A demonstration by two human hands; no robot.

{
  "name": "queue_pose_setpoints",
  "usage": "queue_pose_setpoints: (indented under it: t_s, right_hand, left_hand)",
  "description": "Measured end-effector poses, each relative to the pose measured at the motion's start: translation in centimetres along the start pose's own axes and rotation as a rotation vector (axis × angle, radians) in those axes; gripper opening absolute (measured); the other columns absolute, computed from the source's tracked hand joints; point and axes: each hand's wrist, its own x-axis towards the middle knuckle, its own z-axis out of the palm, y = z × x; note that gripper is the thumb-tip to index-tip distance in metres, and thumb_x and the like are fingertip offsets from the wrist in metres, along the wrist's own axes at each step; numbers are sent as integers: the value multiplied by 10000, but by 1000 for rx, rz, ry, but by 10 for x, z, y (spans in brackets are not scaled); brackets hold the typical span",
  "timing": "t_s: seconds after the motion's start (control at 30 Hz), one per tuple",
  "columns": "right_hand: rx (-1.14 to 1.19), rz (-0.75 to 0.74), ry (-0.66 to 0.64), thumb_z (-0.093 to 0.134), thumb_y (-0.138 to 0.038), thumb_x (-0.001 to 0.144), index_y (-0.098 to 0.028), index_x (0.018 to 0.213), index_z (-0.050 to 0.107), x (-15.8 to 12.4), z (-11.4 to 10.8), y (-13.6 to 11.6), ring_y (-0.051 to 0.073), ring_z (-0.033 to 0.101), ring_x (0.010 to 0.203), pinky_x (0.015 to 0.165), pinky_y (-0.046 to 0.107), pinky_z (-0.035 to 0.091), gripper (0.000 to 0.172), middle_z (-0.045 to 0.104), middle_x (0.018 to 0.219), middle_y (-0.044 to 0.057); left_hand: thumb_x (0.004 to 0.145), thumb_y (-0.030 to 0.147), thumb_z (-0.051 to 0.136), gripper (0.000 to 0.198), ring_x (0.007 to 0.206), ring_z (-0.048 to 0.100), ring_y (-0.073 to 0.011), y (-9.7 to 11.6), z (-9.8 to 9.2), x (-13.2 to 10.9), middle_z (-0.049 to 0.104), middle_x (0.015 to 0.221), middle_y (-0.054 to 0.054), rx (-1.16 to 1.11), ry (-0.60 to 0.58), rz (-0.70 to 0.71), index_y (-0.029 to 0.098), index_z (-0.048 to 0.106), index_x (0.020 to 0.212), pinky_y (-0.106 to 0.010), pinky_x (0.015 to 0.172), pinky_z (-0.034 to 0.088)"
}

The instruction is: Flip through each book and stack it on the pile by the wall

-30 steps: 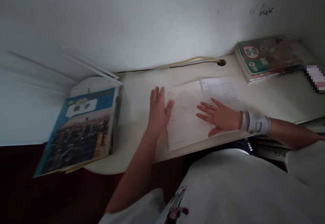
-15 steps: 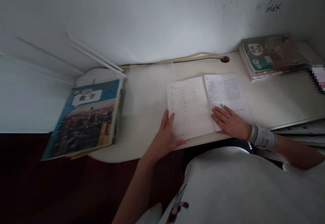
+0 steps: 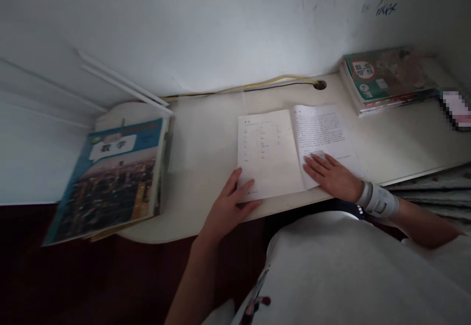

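To steady the open white paper booklet with printed pages, flat, even pressure suits best: spread the load over the right page, guide the left page by its outer edge, don't crease the thin corner, and don't push the spine off line. Booklet lies open on the off-white smooth-topped desk, close to its front edge. Bare right hand, grey band at its wrist, rests palm down on the lower right page, fingers extended and nearly together, grasping nothing. Bare left hand is at the left page's near corner, fingers parted, thumb along the bottom edge, unclenched; can't tell how firmly it touches the paper.
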Motion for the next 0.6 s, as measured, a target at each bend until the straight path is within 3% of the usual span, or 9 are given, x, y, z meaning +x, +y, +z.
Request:
queue_pose_setpoints:
  t_s: [0.07, 0.2, 0.27, 0.4, 0.5, 0.6]
  right_hand:
    - [41, 12, -11, 447, -177, 913, -163, 1484, 264, -4, -1, 2, 273, 231, 1421, 1123, 533, 252, 599, 324, 1513, 145]
    - [331, 88, -6, 522, -528, 868, -193, 1455, 340, -25, -15, 22, 308, 206, 1426, 1130, 568, 225, 699, 296, 1527, 143]
    - [585, 286, 83, 494, -617, 845, -229, 1428, 385, -38, -28, 40, 302, 223, 1422, 1130, 559, 247, 708, 301, 1531, 116]
    - [1181, 800, 320, 401, -624, 883, -311, 1281, 512, -49, -55, 76, 288, 432, 1317, 1048, 545, 399, 519, 380, 1494, 63]
    - [1443, 946, 339, 461, -617, 857, -286, 1081, 596, -43, -67, 97, 289, 544, 1208, 968, 521, 482, 422, 446, 1439, 72]
    - [1530, 969, 264, 446, -609, 866, -250, 981, 595, -31, -70, 112, 239, 658, 980, 819, 446, 564, 406, 602, 1229, 97]
  left_hand:
    - [841, 508, 570, 525, 1336, 411, -309, 2, -1, 0, 249, 1557, -81, 8, 0, 1, 261, 525, 1303, -487, 1060, 422]
    - [855, 515, 544, 557, 1387, 314, -329, 10, 0, 0, 236, 1560, -97, 55, -73, 12, 247, 489, 1340, -490, 1065, 405]
    - [865, 508, 531, 537, 1411, 254, -331, 16, 2, 0, 303, 1534, -100, 77, -103, 18, 241, 500, 1330, -505, 1074, 384]
    - [881, 484, 515, 509, 1425, 217, -320, 27, 7, 0, 379, 1495, -104, 51, -106, 16, 232, 511, 1323, -520, 1082, 364]
    - [876, 492, 521, 506, 1425, 224, -313, 29, 5, 0, 402, 1479, -116, -19, -100, -9, 217, 536, 1300, -524, 1090, 350]
    - [866, 515, 524, 541, 1406, 284, -297, 27, -1, 0, 403, 1478, -122, -156, -77, -65, 210, 519, 1314, -503, 1097, 346]
